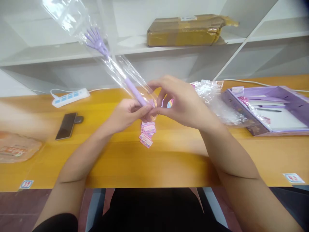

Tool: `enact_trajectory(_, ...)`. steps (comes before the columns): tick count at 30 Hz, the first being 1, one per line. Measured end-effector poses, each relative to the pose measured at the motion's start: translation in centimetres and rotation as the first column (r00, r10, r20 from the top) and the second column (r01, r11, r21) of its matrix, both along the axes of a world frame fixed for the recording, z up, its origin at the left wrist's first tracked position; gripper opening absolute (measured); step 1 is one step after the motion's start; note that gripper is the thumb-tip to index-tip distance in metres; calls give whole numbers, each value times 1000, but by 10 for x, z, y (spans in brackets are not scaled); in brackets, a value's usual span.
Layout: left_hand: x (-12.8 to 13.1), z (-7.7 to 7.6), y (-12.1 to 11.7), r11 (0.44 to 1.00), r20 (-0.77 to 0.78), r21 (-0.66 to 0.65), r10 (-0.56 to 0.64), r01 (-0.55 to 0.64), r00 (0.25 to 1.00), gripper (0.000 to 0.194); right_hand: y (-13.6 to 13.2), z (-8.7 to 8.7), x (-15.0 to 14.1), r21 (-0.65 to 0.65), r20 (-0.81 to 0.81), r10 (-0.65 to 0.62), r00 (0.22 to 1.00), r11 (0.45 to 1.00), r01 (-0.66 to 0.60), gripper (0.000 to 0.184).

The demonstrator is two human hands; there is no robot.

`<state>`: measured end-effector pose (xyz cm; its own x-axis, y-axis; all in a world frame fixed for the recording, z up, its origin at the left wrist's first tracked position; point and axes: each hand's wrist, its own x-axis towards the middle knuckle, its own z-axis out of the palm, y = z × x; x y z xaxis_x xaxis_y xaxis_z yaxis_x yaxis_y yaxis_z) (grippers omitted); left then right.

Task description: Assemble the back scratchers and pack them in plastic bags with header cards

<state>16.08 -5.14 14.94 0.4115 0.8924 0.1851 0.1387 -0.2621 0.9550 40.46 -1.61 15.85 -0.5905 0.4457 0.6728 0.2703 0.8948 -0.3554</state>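
A purple back scratcher point(135, 90) with a hand-shaped head lies inside a long clear plastic bag point(120, 72), tilted up to the left above the table. My left hand point(124, 114) is closed around the lower end of its handle, through the bag. At that same end, my right hand point(181, 101) pinches the bag with thumb and fingers; the exact spot between the fingertips is partly hidden. Just below both hands, a small pile of pink printed cards point(147, 131) rests on the table. Something multicoloured shows behind my right fingers, too covered to name.
Clear plastic bags point(212, 100) are heaped at right beside a purple open box point(256, 120) holding flat items. At left are a power strip point(71, 97), a phone point(66, 126) and an orange-printed plastic bag point(18, 148). A taped carton point(183, 30) sits on the shelf behind.
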Motion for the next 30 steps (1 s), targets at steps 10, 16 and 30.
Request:
enact_trajectory(10, -16, 5, 3, 999, -94, 48, 4, 1, 996, 57, -15, -2, -7, 19, 210, -111, 971, 994, 110, 71)
enact_trajectory(16, -16, 2, 2, 994, -64, 106, 17, -10, 998, 65, -14, -4, -10, 109, 190, -159, 969, 984, 141, 48)
enact_trajectory(30, -16, 5, 4, 965, -150, 256, 97, -56, 984, 62, -6, 4, 1, -74, 51, 11, 999, 997, -7, 35)
